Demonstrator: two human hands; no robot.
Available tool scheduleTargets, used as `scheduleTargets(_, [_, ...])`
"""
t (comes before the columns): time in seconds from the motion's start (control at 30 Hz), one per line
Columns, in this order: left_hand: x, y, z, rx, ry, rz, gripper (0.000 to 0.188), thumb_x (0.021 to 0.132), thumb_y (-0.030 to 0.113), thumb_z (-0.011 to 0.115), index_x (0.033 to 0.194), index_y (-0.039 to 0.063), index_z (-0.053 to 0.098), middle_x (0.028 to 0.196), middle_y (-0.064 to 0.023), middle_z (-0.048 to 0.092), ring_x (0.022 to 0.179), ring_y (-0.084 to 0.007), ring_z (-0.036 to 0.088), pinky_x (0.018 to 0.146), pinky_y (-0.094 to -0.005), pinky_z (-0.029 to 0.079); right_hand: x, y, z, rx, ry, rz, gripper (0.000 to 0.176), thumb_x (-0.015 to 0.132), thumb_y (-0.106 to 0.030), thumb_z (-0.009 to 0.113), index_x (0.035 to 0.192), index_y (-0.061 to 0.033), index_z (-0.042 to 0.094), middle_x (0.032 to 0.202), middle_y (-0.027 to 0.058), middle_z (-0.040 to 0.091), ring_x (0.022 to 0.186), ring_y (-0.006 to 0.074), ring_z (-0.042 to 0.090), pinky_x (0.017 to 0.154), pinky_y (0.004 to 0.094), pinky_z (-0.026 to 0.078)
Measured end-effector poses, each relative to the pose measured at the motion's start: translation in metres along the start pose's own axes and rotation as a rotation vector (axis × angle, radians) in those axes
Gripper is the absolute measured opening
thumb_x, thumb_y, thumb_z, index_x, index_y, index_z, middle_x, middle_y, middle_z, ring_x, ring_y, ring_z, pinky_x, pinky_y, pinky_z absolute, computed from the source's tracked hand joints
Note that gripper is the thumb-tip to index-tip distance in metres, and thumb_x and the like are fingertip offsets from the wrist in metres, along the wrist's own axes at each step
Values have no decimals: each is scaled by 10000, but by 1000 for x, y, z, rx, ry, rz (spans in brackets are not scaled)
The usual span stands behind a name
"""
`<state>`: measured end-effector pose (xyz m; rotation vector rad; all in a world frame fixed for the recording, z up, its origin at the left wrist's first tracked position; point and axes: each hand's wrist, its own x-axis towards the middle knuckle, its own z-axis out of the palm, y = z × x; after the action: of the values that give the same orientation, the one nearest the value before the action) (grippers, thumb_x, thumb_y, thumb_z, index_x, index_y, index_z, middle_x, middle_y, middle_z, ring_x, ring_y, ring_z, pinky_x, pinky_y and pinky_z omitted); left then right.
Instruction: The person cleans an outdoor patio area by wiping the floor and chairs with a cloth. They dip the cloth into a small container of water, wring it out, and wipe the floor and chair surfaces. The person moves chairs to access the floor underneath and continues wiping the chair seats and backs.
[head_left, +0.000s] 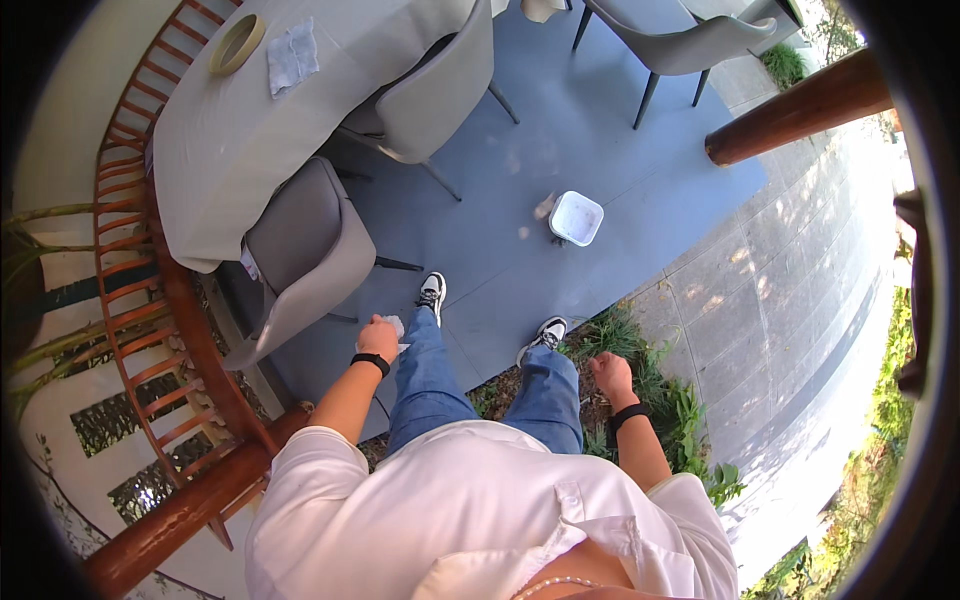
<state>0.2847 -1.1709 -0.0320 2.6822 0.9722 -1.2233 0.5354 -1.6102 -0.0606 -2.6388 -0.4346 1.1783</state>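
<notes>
My left hand (378, 339) hangs beside my knee, closed around a crumpled white cloth or tissue (394, 325). Out to the other side, my right hand (613, 373) hangs over the plants with its fingers curled; nothing shows in it. On the blue-grey floor ahead of my feet stands a white plastic tub (576, 218), its inside looking wet or speckled. A folded, stained pale cloth (293, 58) lies on the covered table (225, 142), near a round yellowish ring or shallow dish (237, 44).
Grey chairs (315, 255) stand along the table, another (675, 45) at the far right. A wooden railing (142, 330) runs behind the table. A round wooden post (802, 109) rises at the floor's corner. Plants (686, 427) border the floor's edge beside grey paving (765, 300).
</notes>
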Motion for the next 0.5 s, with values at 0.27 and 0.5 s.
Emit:
scheduleTargets(0.27, [-89,-17,10,-261,-96,-37,291,790,226,701,1027,56,703,1202,-205,611,1035,-348,643,866,-429,531,-44,45,-56,-319,222,-116,370,925,-324,511,807,-17,681,834,224,669,833,414,635,736,514,504])
scheduleTargets(0.5, [-111,-87,68,-505,4,-7,267,797,141,632,1035,35,689,1158,-216,615,1012,-376,634,855,-450,527,-121,-16,29,-327,71,77,366,813,-382,661,843,-21,708,864,215,683,870,387,659,784,470,528])
